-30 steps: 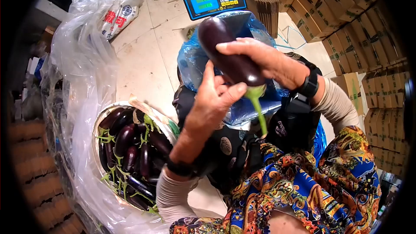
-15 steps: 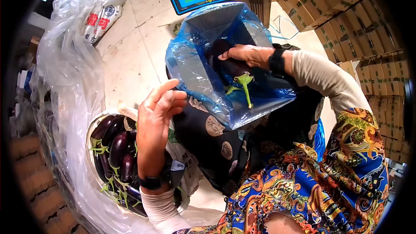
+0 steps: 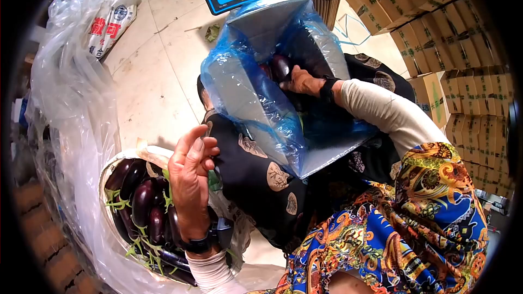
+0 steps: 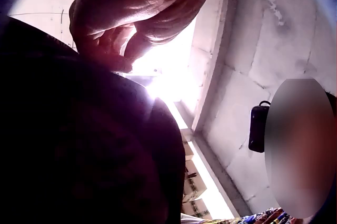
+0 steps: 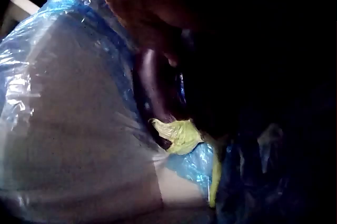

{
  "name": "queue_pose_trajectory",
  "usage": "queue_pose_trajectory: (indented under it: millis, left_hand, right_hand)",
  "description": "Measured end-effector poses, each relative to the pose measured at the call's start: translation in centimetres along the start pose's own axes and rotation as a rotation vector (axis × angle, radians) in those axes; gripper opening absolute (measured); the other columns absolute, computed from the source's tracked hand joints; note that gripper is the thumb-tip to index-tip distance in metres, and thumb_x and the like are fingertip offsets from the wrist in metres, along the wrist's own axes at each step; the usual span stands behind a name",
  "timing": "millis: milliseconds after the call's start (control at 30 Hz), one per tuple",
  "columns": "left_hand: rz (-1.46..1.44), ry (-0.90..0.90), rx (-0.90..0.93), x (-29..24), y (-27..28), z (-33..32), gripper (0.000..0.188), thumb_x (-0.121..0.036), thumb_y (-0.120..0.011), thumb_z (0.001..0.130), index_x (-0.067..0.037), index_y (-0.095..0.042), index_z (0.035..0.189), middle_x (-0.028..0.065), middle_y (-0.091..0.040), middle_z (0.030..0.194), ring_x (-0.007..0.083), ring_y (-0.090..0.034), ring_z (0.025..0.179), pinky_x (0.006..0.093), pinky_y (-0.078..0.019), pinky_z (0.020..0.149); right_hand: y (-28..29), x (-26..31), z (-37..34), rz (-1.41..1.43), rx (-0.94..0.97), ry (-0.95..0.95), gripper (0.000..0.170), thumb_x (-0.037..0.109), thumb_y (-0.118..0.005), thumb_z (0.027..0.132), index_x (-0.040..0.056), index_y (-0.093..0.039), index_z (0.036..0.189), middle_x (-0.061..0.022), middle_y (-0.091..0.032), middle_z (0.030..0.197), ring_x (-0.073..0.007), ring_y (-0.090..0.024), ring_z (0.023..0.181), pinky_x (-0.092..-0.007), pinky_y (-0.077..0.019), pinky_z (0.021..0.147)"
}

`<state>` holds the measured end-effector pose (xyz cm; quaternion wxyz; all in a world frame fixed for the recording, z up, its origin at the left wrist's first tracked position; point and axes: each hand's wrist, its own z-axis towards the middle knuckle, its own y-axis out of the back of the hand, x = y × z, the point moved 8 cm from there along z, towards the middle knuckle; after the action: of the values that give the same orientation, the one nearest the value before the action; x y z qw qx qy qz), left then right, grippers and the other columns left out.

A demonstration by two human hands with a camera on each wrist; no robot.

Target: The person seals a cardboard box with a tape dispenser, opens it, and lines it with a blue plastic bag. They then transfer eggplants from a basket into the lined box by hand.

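As right grip [image 3: 306, 82] holds smooth, glossy eggplant [image 5: 156, 88], blue plastic [image 3: 219, 76] gleams, crinkled

Head: overhead, facing down. Left wrist: upward, pale panelled ceiling [image 4: 281, 39]. Right wrist: close, sharing blue-plastic-lined box [image 3: 242, 90] with head.

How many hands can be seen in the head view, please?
2: the left hand is raised near the basket; the right hand is inside the blue bag, on an eggplant. No other hand shows; part of the right one is hidden.
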<state>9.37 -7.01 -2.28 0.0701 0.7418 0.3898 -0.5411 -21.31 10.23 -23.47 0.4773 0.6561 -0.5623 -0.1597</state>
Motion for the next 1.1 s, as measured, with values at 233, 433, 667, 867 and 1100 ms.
queue_pose_trajectory:
  millis: [233, 433, 667, 867, 1100]
  left_hand:
    - [-0.054, 0.006, -0.096, 0.3, 0.5, -0.8, 0.032, -0.013, -0.059, 0.094, 0.004, -0.057, 0.121, 0.0066, -0.064, 0.097, 0.0092, -0.056, 0.082, 0.0163, -0.0418, 0.067]
    - [0.056, -0.139, -0.092, 0.4, 1.9, -4.2, 0.025, -0.016, -0.059, 0.096, -0.003, -0.062, 0.116, 0.0031, -0.068, 0.095, 0.0085, -0.062, 0.085, 0.0219, -0.0482, 0.072]
    - [0.728, -0.151, -0.251, 1.2, 8.0, -11.5, 0.027, -0.015, -0.062, 0.092, -0.002, -0.063, 0.115, 0.0107, -0.069, 0.099, 0.0144, -0.065, 0.092, 0.0276, -0.0508, 0.083]
    - [0.823, -0.070, -0.664, 2.7, 18.9, -17.4, 0.028, -0.013, -0.064, 0.086, -0.003, -0.063, 0.113, 0.0133, -0.069, 0.099, 0.0190, -0.067, 0.088, 0.0306, -0.0531, 0.080]
    - [0.951, -0.303, -0.595, 2.4, 17.5, -12.2, 0.047, -0.010, -0.072, 0.076, -0.005, -0.058, 0.121, 0.0169, -0.061, 0.108, 0.0280, -0.062, 0.097, 0.0373, -0.0504, 0.087]
  right_hand:
    - [0.8, -0.3, 1.3, -0.032, -0.100, 0.212, 0.064, 0.040, -0.076, 0.073, 0.0025, -0.045, 0.115, -0.0201, -0.065, 0.089, -0.0325, -0.068, 0.087, -0.0392, -0.0559, 0.072]
    - [0.5, -1.8, 3.8, -0.035, 0.034, 0.246, 0.073, 0.034, -0.085, 0.061, 0.0021, -0.049, 0.117, -0.0221, -0.062, 0.113, -0.0376, -0.060, 0.109, -0.0412, -0.0490, 0.091]
    - [4.4, 5.6, -2.3, -0.408, 0.235, 0.144, 0.040, 0.024, -0.074, 0.076, 0.0024, -0.064, 0.108, -0.0208, -0.067, 0.103, -0.0352, -0.065, 0.099, -0.0399, -0.0520, 0.085]
    - [7.5, 13.2, -9.2, -0.375, 0.303, 0.666, 0.036, 0.008, -0.067, 0.081, -0.0007, -0.062, 0.115, -0.0207, -0.069, 0.092, -0.0348, -0.068, 0.083, -0.0378, -0.0520, 0.075]
    - [10.2, 15.7, -15.4, -0.211, 0.350, 0.833, 0.034, 0.010, -0.067, 0.084, -0.0055, -0.059, 0.113, -0.0240, -0.067, 0.083, -0.0325, -0.069, 0.079, -0.0372, -0.0513, 0.070]
